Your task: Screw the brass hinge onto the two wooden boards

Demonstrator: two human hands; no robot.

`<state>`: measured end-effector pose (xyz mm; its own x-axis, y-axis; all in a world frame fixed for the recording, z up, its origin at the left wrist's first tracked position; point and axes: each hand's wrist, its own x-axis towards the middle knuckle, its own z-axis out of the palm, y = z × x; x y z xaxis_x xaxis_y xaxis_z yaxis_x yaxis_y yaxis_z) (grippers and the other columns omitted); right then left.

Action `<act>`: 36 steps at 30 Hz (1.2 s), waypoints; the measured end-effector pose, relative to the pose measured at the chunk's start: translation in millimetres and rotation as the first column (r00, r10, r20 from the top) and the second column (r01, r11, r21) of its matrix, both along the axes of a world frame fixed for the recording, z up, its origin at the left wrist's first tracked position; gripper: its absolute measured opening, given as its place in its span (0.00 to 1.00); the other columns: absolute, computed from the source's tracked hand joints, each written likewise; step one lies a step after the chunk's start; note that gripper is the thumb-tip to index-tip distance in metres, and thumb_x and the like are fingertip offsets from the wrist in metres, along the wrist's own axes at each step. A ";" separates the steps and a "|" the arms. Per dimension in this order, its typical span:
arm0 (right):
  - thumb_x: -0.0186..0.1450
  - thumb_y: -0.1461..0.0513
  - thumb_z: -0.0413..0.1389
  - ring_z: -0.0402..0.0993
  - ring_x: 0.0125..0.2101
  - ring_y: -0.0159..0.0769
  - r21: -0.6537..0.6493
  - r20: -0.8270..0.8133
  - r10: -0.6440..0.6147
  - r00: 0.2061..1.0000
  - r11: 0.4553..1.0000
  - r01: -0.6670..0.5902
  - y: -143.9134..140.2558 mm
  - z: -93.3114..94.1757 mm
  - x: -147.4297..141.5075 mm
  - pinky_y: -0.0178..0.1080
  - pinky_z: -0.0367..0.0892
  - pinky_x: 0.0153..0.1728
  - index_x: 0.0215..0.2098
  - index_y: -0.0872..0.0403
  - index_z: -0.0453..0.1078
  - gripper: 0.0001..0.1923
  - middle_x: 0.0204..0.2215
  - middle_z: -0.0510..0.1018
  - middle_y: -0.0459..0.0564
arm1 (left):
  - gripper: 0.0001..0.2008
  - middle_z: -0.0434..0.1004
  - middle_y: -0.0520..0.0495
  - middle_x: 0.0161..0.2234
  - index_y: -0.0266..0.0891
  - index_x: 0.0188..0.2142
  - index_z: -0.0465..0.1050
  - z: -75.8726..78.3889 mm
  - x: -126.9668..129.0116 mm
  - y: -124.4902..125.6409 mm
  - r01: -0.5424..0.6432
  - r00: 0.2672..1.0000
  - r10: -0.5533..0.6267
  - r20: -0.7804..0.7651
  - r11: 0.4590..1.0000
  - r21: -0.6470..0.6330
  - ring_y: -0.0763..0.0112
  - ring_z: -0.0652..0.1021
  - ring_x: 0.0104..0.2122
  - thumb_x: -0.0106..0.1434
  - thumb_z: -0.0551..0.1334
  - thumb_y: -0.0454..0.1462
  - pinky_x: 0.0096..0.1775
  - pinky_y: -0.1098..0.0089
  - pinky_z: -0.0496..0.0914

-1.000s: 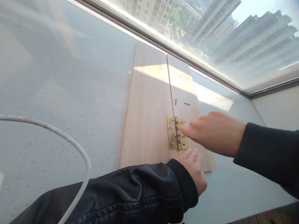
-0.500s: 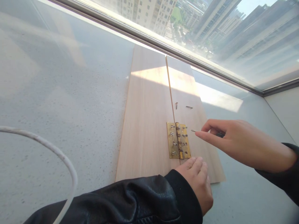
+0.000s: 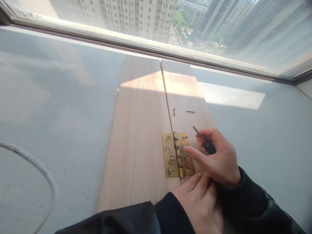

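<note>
My right hand [image 3: 220, 156] grips a small screwdriver [image 3: 207, 144] by its black handle, the thin shaft pointing up and left above the board. The thumb is stretched out over the right leaf of a worn brass hinge [image 3: 177, 154]. That hinge lies across the seam between two pale wooden boards [image 3: 136, 136]. Several cross-head screws stand in its left leaf; a screw shows at the top of the right leaf, and the lower holes there have none standing up. My left hand [image 3: 198, 201] lies on the boards just below the hinge, fingers stretched forward.
Two loose screws, one upright-looking screw [image 3: 174, 112] and one sideways screw [image 3: 190, 112], lie on the right board above the hinge. A white cable [image 3: 36, 162] curves at the left over the speckled sill [image 3: 73, 130]. A window frame [image 3: 122, 45] runs behind.
My right hand has moved left and turned, bringing its thumb to the hinge's right leaf and the screwdriver shaft upward. The view has shifted and rotated; my left hand stays below the hinge.
</note>
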<state>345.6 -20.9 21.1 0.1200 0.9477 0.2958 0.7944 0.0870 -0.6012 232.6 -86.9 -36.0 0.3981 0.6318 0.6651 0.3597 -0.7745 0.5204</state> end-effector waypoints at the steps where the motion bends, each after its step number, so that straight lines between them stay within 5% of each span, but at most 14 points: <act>1: 0.54 0.47 0.66 0.65 0.20 0.29 0.004 0.001 -0.003 1.000 1.000 0.003 -0.2 -1.6 -0.1 0.35 0.64 0.21 0.34 0.52 0.68 0.21 0.22 0.70 0.42 | 0.10 0.83 0.47 0.42 0.31 0.42 0.76 -0.7 2.2 -0.4 -0.028 0.999 0.028 0.038 1.000 0.005 0.70 0.81 0.47 0.67 0.59 0.35 0.55 0.71 0.74; 6: 0.55 0.52 0.66 0.63 0.22 0.30 -0.135 -0.318 -0.080 0.945 0.990 0.038 -2.4 -5.0 8.8 0.35 0.61 0.23 0.31 0.52 0.71 0.14 0.22 0.69 0.43 | 0.09 0.84 0.47 0.40 0.32 0.40 0.79 -8.9 11.9 -5.5 -0.195 0.972 0.197 0.131 0.980 -0.024 0.72 0.84 0.39 0.65 0.62 0.36 0.46 0.74 0.79; 10: 0.66 0.53 0.55 0.62 0.23 0.31 -0.155 -0.547 -0.150 0.824 0.985 0.076 1.0 -10.8 18.9 0.35 0.58 0.22 0.33 0.51 0.71 0.11 0.21 0.65 0.43 | 0.10 0.84 0.46 0.42 0.33 0.41 0.80 -19.2 12.5 -7.4 -0.147 0.988 0.139 0.067 0.981 0.126 0.70 0.84 0.40 0.64 0.65 0.37 0.44 0.74 0.80; 15: 0.65 0.55 0.58 0.64 0.22 0.30 -0.142 -0.619 -0.134 0.774 0.988 0.058 3.4 -9.0 20.0 0.36 0.60 0.24 0.34 0.50 0.74 0.08 0.23 0.69 0.44 | 0.07 0.84 0.46 0.43 0.36 0.38 0.81 -18.2 9.1 -6.1 -0.158 0.986 0.148 0.074 0.977 0.146 0.70 0.84 0.41 0.63 0.65 0.37 0.45 0.74 0.80; 20: 0.65 0.51 0.58 0.60 0.18 0.27 -0.172 -0.538 -0.177 0.824 0.980 0.099 -5.7 1.1 10.1 0.36 0.57 0.18 0.43 0.49 0.77 0.14 0.24 0.71 0.44 | 0.09 0.83 0.44 0.43 0.35 0.39 0.82 -21.8 12.2 -13.5 -0.211 0.977 0.208 0.043 0.975 0.077 0.66 0.85 0.39 0.65 0.62 0.35 0.41 0.71 0.82; 23: 0.62 0.51 0.61 0.61 0.18 0.28 -0.199 -0.384 -0.208 0.900 0.970 0.139 -16.0 4.3 5.3 0.35 0.58 0.17 0.38 0.50 0.76 0.13 0.24 0.74 0.45 | 0.09 0.84 0.45 0.41 0.36 0.39 0.82 -22.0 15.5 -16.4 -0.256 0.963 0.251 0.103 0.965 0.048 0.66 0.85 0.35 0.64 0.63 0.36 0.40 0.71 0.82; 29: 0.62 0.54 0.60 0.73 0.26 0.35 -0.103 -0.093 -0.052 0.994 0.994 0.042 -23.2 5.1 7.0 0.38 0.70 0.30 0.29 0.48 0.75 0.08 0.26 0.79 0.45 | 0.13 0.83 0.43 0.45 0.34 0.44 0.80 -9.1 15.2 -14.0 -0.210 0.977 0.212 0.023 0.975 -0.067 0.66 0.84 0.41 0.67 0.60 0.38 0.46 0.70 0.80; 36: 0.62 0.54 0.60 0.76 0.34 0.39 -0.119 -0.179 -0.205 0.962 0.975 0.185 -12.9 0.2 17.4 0.43 0.72 0.40 0.37 0.50 0.74 0.09 0.33 0.80 0.48 | 0.09 0.85 0.47 0.37 0.33 0.36 0.80 -7.1 13.8 -4.9 -0.260 0.947 0.251 0.202 0.965 0.020 0.72 0.84 0.35 0.65 0.61 0.35 0.42 0.73 0.81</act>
